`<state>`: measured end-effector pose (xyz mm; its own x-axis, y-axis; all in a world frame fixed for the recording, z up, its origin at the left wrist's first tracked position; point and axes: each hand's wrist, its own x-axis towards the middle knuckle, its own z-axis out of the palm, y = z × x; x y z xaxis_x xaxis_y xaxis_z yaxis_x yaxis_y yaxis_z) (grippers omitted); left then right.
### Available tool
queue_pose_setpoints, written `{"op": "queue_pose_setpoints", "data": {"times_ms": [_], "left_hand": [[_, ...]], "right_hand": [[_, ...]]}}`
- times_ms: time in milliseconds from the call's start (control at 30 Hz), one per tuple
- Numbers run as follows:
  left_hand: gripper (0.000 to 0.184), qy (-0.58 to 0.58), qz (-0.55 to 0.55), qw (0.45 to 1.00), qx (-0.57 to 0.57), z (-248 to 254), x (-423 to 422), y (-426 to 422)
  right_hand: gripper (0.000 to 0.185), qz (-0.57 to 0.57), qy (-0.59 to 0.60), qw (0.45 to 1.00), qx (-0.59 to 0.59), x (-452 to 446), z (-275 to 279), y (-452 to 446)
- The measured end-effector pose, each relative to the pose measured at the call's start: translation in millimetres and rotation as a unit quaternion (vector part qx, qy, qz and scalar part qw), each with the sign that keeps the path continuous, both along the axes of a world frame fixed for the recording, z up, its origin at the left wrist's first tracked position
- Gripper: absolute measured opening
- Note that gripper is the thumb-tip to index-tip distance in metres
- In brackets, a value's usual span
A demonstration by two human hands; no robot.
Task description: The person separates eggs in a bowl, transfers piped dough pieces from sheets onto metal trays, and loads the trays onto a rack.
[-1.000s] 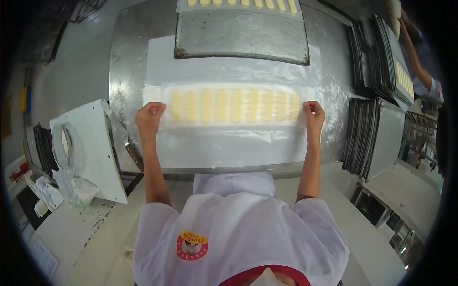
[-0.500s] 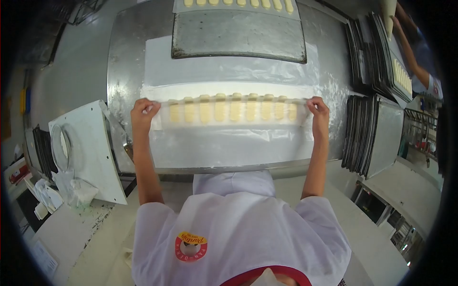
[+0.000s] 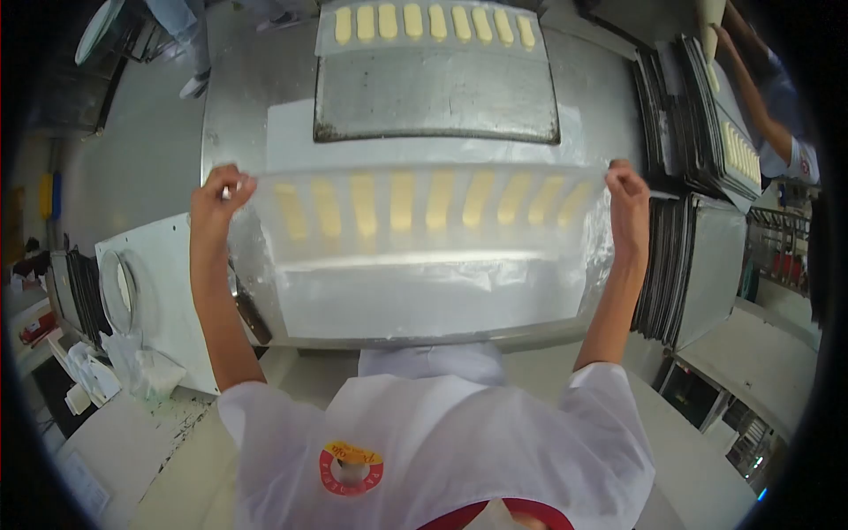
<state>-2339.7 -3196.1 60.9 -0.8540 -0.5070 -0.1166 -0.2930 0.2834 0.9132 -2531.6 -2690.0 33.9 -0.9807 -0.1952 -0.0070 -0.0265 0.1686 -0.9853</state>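
Note:
A translucent paper sheet [image 3: 424, 243] hangs stretched between my hands above the table, with a row of several pale yellow batter strips [image 3: 439, 201] showing on it. My left hand [image 3: 225, 190] pinches the sheet's far left corner. At the far right corner, the fingers of my right hand [image 3: 624, 181] are closed on the same sheet. Below it lies white paper [image 3: 424, 305] on the metal table. Just beyond the sheet, a metal tray [image 3: 433, 97] bears another paper with several yellow strips [image 3: 413, 21].
Stacks of dark trays [image 3: 662, 265] stand at the right, near a co-worker's arm [image 3: 751, 93] holding a piping bag [image 3: 709, 26]. A white board [image 3: 163, 283] and a knife [image 3: 251, 318] are at the left. Another person's legs [image 3: 190, 40] show at the upper left.
My hands have moved apart and lifted the sheet off the table, strips and all. The view has shifted, showing more of the far tray and a person's legs at the upper left.

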Motion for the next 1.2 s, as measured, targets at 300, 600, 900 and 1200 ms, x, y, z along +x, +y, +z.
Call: {"op": "queue_pose_setpoints", "data": {"times_ms": [300,600,900,1200], "left_hand": [[0.014,0.111,-0.064,0.988,-0.08,-45,-131,-44],[0.033,-0.003,0.002,0.991,-0.134,-142,-115,-9],[0.042,-0.126,0.02,0.981,-0.143,-136,-131,-12],[0.04,-0.192,-0.041,0.971,-0.133,-130,-137,-26]], "right_hand": [[0.001,0.064,0.094,0.994,0.003,-119,-33,-20],[0.028,0.033,0.104,0.965,0.238,-108,-119,-29],[0.028,0.113,-0.219,0.965,0.09,-127,-79,-45],[0.025,-0.049,-0.055,0.903,0.422,-136,-134,-31]]}}
